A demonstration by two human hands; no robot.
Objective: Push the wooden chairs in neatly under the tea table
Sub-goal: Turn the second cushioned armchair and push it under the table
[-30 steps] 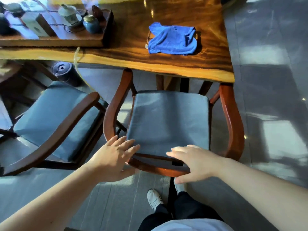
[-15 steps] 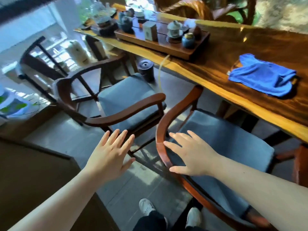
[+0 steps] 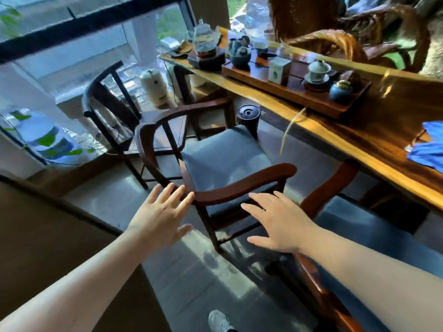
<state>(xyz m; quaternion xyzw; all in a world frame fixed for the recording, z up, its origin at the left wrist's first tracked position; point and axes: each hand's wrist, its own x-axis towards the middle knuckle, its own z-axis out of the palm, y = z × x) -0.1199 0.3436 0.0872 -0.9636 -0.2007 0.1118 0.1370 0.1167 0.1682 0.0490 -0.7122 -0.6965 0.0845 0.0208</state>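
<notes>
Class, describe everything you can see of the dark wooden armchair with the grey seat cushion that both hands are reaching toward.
The dark wooden armchair has a curved rail that sweeps round as back and arms, thin spindles, straight legs and a grey seat cushion. It stands upright on the floor, angled, pulled out from the tea table. The left hand fingertips meet the rail; the right hand hovers close.

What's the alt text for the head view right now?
Both hands, left hand and right hand, reach open toward the curved back rail of a dark wooden chair with a blue-grey cushion, angled away from the tea table. A second, redder chair sits at right, its seat partly under the table edge. A tea tray and blue cloth lie on top.
</notes>
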